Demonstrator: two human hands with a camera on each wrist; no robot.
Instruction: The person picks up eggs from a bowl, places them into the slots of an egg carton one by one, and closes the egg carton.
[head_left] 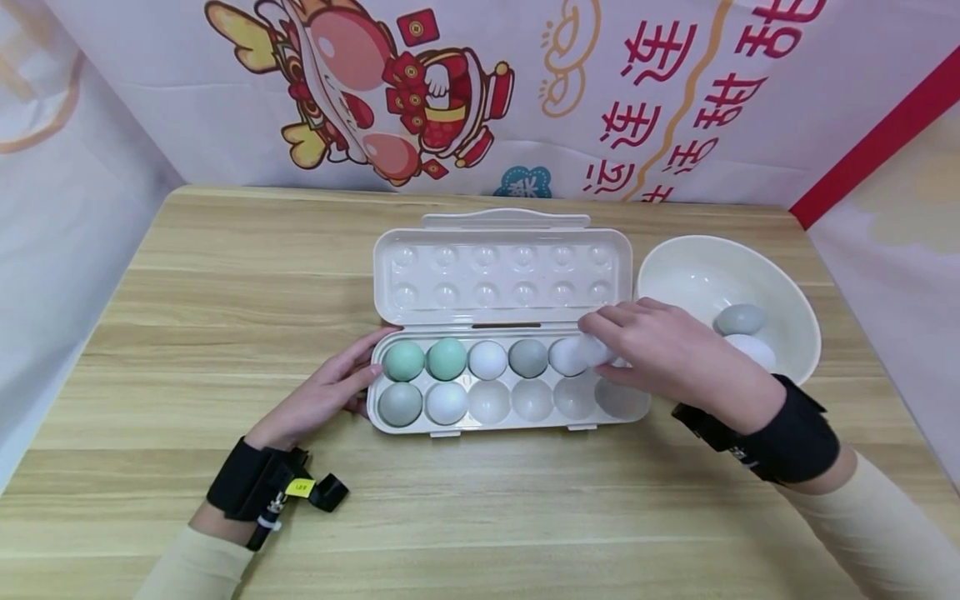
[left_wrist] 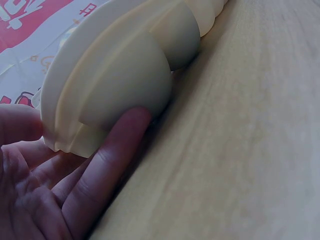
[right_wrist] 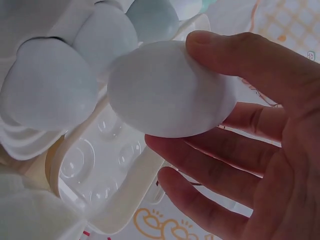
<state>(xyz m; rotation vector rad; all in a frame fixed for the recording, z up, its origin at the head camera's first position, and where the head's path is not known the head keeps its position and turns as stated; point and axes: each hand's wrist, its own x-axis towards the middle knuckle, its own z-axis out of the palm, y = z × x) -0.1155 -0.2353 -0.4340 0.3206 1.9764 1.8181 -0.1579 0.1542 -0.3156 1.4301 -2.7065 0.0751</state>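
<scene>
Looking smooth and white, the held egg [right_wrist: 167, 92] is oval.

In the head view, the right grip [head_left: 651, 346] hides part of the white egg [head_left: 597, 350] it holds and of the right end of the egg carton [head_left: 502, 310]. It also covers the near left side of the bowl [head_left: 690, 279]. Lettering on the yellow tag [head_left: 301, 487] is too small to read. The left wrist view crops the left grip [left_wrist: 85, 190]; in the right wrist view, a pale shape [right_wrist: 37, 210] is too blurred to identify.

Hands [head_left: 326, 392] [head_left: 663, 346] grip the egg carton [head_left: 504, 310] and a white egg [head_left: 596, 350].
</scene>
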